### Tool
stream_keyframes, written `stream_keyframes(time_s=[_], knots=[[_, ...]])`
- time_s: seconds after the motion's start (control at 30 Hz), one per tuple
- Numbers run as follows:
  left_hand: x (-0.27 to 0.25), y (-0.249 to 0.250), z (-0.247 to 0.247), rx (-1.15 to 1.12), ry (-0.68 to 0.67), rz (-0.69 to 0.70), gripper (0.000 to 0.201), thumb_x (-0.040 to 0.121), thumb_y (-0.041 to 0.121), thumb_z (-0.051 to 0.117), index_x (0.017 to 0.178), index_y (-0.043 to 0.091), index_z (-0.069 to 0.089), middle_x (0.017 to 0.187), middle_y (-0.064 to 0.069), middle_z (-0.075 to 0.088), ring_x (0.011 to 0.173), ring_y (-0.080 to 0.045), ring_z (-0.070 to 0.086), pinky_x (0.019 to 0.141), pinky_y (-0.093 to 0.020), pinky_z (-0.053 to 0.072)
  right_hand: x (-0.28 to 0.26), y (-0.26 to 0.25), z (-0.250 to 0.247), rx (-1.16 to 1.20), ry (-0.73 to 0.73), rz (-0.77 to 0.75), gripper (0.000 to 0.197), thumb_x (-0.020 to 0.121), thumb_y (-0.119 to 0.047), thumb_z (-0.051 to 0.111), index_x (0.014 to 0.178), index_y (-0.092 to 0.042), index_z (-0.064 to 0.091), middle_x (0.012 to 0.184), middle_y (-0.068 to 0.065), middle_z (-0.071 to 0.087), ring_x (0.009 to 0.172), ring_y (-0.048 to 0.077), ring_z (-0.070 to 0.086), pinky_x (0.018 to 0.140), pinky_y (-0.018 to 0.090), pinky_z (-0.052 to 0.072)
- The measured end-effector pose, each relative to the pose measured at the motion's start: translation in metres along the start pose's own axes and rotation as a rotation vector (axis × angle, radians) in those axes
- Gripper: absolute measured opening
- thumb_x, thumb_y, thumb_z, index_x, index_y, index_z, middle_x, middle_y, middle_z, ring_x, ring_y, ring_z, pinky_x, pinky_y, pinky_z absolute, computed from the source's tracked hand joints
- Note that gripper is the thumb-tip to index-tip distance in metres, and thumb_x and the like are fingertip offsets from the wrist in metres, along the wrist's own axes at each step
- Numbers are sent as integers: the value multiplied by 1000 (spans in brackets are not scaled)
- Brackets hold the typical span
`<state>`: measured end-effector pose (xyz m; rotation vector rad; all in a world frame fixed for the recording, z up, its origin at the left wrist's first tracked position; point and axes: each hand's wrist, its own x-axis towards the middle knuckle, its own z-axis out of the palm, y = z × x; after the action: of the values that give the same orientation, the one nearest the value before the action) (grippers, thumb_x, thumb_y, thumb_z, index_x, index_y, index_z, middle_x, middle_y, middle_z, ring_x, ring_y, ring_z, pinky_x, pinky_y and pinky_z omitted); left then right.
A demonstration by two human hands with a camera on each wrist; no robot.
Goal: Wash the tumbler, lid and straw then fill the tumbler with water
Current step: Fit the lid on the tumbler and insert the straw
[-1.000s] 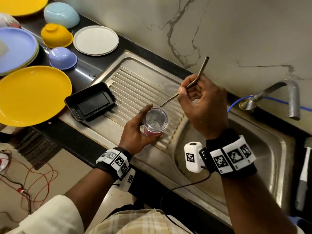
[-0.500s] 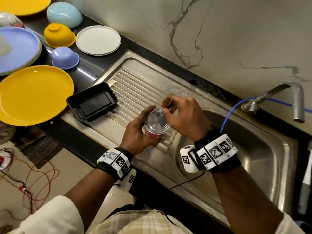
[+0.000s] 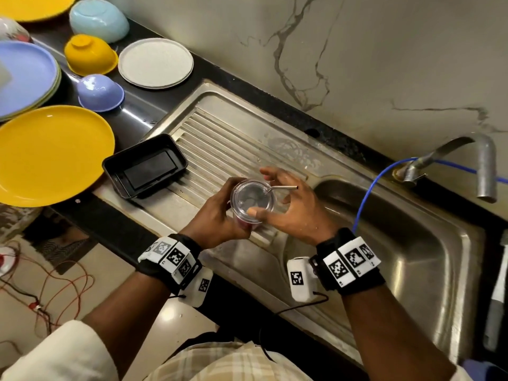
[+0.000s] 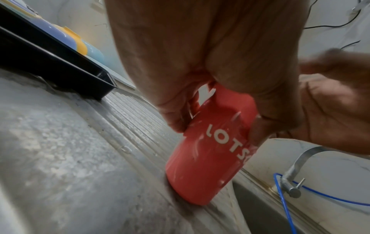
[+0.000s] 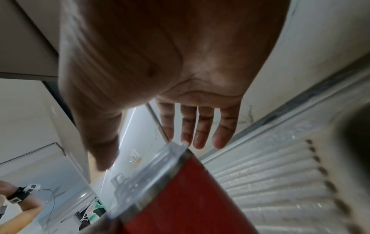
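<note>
We grip the tumbler (image 3: pixel 248 215) in our left hand (image 3: pixel 217 215) at the drainboard's (image 3: pixel 220 138) basin-side edge, right hand (image 3: pixel 291 207) spread open (holding nothing) beside the lid (image 3: pixel 251 196); a knock could dislodge the straw (image 3: pixel 283 187).

Black tray (image 3: pixel 145 165) – yellow plate (image 3: pixel 52 154) beside

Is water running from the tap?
No, the tap spout shows no stream below it, and the sink basin beneath looks still.
</note>
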<state>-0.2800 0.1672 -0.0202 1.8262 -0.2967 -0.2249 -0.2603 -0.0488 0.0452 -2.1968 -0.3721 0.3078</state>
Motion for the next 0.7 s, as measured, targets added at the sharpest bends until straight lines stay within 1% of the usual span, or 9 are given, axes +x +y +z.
stream_keyframes(time_s=[0.07, 0.13, 0.2, 0.27, 0.33, 0.43, 0.5, 0.57, 0.7], knots=[[-3, -4, 1, -55, -12, -13, 90, 70, 6, 93, 146, 21, 47, 135, 10, 63, 129, -10, 60, 104, -24, 50, -2, 5, 9, -16, -42, -11, 106, 65, -52, 95, 154, -27, 44, 149, -11, 54, 136, 5, 51, 107, 28, 48], [-7, -10, 2, -68, 6, -34, 87, 73, 22, 95, 146, 24, 49, 134, 15, 64, 130, -6, 59, 104, -21, 49, 0, 9, 17, -8, -63, -40, 116, 57, -55, 98, 155, -26, 41, 150, -10, 54, 137, 5, 51, 113, 28, 46], [-10, -18, 3, -5, 50, -36, 85, 73, 27, 97, 145, 21, 53, 134, 12, 65, 129, -9, 60, 106, -32, 52, 4, 13, 26, 22, -20, -63, 111, 52, -52, 102, 146, -33, 46, 141, -12, 62, 127, -1, 59, 109, 23, 48], [-9, -28, 6, 133, 105, -25, 82, 72, 34, 95, 143, 20, 57, 134, 6, 65, 126, -13, 61, 105, -43, 52, 7, 16, 36, 20, 74, -84, 104, 47, -48, 104, 135, -35, 50, 125, -15, 69, 112, -3, 66, 99, 24, 54], [-10, -37, 8, 243, 122, -39, 89, 67, 43, 94, 145, 20, 57, 139, 1, 60, 129, -17, 58, 106, -45, 50, 9, 20, 42, -5, 157, -106, 99, 45, -44, 105, 129, -31, 53, 117, -13, 72, 104, 1, 69, 91, 28, 56], [-14, -53, 11, 428, 29, -32, 107, 60, 49, 95, 152, 17, 50, 158, -5, 44, 146, -24, 42, 118, -48, 40, 11, 22, 39, 38, 198, -70, 92, 47, -42, 104, 125, -29, 57, 110, -13, 74, 101, 3, 71, 90, 29, 58], [-19, -60, 14, 529, -22, -65, 114, 59, 48, 94, 157, 17, 45, 166, -7, 33, 155, -27, 28, 128, -43, 26, 15, 24, 31, 39, 226, -58, 90, 48, -43, 104, 125, -27, 60, 108, -13, 75, 99, 2, 71, 90, 26, 58], [-22, -61, 16, 593, -22, -106, 114, 63, 50, 94, 158, 17, 42, 170, -7, 25, 160, -23, 14, 129, -29, 10, 24, 26, 18, -3, 258, -55, 90, 48, -46, 103, 125, -24, 62, 108, -12, 76, 97, 4, 71, 89, 25, 57], [-22, -59, 17, 657, -23, -99, 108, 71, 50, 91, 160, 18, 39, 171, 2, 14, 158, -13, 3, 124, -21, 2, 57, 35, -21, -89, 352, -8, 94, 50, -57, 100, 129, -27, 60, 113, -12, 75, 99, 3, 69, 89, 16, 55]])
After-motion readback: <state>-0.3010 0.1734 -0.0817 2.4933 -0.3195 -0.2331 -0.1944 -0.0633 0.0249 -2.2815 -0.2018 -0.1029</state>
